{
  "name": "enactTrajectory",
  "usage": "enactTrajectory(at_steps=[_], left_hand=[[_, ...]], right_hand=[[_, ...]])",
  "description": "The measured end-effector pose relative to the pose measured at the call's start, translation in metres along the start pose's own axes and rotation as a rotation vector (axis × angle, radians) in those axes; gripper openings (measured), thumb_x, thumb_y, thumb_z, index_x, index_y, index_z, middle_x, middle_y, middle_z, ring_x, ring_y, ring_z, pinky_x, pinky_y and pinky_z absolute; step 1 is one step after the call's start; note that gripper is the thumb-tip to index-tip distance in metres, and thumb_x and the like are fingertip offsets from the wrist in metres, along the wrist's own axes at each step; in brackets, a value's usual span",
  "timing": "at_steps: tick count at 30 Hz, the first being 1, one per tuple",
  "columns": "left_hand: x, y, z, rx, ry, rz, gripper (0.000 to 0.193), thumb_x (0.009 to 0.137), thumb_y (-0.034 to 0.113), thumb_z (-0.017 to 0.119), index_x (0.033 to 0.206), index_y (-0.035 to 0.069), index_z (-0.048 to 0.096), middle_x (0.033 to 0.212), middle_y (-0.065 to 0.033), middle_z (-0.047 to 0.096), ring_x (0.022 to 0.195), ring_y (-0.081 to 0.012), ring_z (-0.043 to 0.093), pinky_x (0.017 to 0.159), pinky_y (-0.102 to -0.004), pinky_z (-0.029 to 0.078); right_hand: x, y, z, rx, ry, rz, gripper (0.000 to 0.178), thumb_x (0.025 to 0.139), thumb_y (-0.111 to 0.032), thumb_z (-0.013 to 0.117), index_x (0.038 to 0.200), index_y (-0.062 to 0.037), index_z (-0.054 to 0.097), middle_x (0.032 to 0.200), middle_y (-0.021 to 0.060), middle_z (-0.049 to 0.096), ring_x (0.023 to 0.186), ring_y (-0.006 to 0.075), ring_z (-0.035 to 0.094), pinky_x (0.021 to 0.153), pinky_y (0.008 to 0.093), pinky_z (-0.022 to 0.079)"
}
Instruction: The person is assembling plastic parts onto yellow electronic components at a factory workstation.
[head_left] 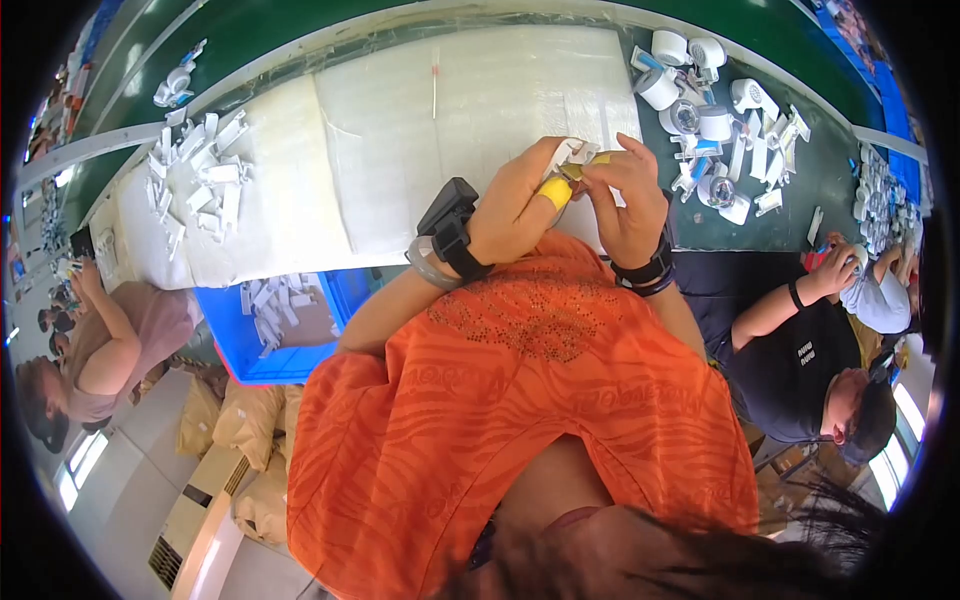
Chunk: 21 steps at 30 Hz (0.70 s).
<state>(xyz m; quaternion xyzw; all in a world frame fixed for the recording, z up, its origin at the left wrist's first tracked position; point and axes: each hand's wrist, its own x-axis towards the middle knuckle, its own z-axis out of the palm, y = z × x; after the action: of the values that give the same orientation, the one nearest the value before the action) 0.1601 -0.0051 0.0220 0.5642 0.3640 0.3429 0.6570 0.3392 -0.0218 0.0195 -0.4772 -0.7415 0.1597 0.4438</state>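
Close in front of my chest, my left hand (515, 210) and my right hand (632, 200) come together over a small white plastic part (574, 150). My left fingers are closed round it, and yellow tape or a finger cover (555, 191) wraps the left thumb. The right fingers pinch at the same part from the other side; what lies between their tips is too small to make out. A small olive-yellow spot shows between the two hands, and I cannot tell what it is. Beneath the hands lies a white foam sheet (470, 130) on the table.
Loose white plastic pieces (205, 175) lie in a pile on the left. Right of the sheet, white round housings (715, 122) and narrow parts crowd the green tabletop (790, 230). A blue bin (240, 368) holding white parts stands below the left table edge. People work on both sides.
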Motion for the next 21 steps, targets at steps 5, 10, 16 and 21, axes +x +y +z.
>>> enactTrajectory(at_steps=[5, 10, 16, 21], left_hand=[[-0.001, -0.009, 0.004, 0.092, 0.035, 0.202, 0.043, 0.089, 0.011, 0.054, 0.130, 0.001, 0.047, 0.113, -0.0207, 0.059, 0.102, -0.0325, 0.061, 0.089, -0.0343, 0.046], [-0.002, -0.007, 0.005, 0.063, 0.038, 0.030, 0.040, 0.091, 0.008, 0.050, 0.131, 0.001, 0.047, 0.117, -0.0214, 0.059, 0.105, -0.0368, 0.060, 0.091, -0.0366, 0.046], [-0.003, -0.013, 0.005, 0.095, 0.080, 0.023, 0.037, 0.091, 0.005, 0.048, 0.127, 0.000, 0.050, 0.110, -0.0213, 0.061, 0.100, -0.0371, 0.061, 0.087, -0.0380, 0.048], [-0.002, -0.024, 0.004, 0.112, 0.154, -0.031, 0.031, 0.101, 0.017, 0.043, 0.127, 0.001, 0.052, 0.071, -0.0015, 0.057, 0.057, -0.0077, 0.050, 0.053, -0.0230, 0.043]], right_hand=[[0.004, -0.002, -0.004, 0.002, -0.037, -0.008, 0.018, 0.077, 0.001, 0.069, 0.091, -0.0090, 0.065, 0.079, 0.0034, 0.064, 0.078, 0.0201, 0.063, 0.100, 0.0445, 0.041], [0.006, 0.000, -0.003, -0.005, -0.072, -0.018, 0.018, 0.077, 0.001, 0.069, 0.091, -0.0092, 0.065, 0.080, 0.0036, 0.064, 0.079, 0.0201, 0.064, 0.101, 0.0447, 0.039], [0.003, -0.004, 0.003, -0.020, -0.042, -0.014, 0.017, 0.078, 0.000, 0.068, 0.092, -0.0094, 0.064, 0.081, 0.0041, 0.064, 0.080, 0.0208, 0.063, 0.101, 0.0449, 0.038], [-0.002, 0.007, 0.017, -0.025, -0.086, -0.008, 0.019, 0.079, -0.001, 0.066, 0.095, -0.0103, 0.062, 0.081, 0.0019, 0.062, 0.078, 0.0212, 0.063, 0.099, 0.0441, 0.037]])
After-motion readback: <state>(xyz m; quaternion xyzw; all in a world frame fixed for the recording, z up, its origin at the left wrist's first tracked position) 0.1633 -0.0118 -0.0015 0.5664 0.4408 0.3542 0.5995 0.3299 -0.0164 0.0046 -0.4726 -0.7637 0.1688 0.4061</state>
